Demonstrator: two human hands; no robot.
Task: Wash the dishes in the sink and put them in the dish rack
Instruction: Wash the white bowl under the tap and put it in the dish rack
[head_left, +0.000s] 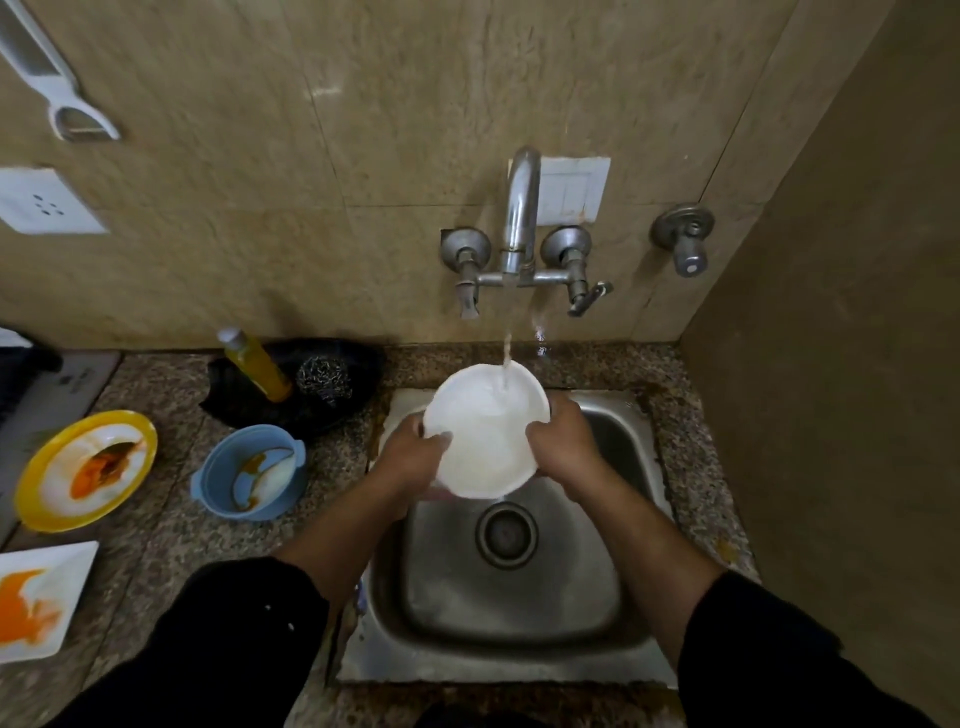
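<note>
Granite counter (156, 561) around sink (509, 623); over sink, our left hand (410, 457) and right hand (563, 441) grip white bowl (483, 441), fingers curled, under tap (522, 208).

We count two bowls: white bowl (485, 431), blue bowl (221, 480). Two plates: yellow-rimmed plate (131, 423), square white plate (65, 564). One each: yellow bottle (257, 366), steel scrubber (323, 378), sink (519, 616), tap spout (521, 208), peeler (52, 83). Three valves: left valve (466, 250), middle valve (569, 249), right valve (685, 236).
</note>
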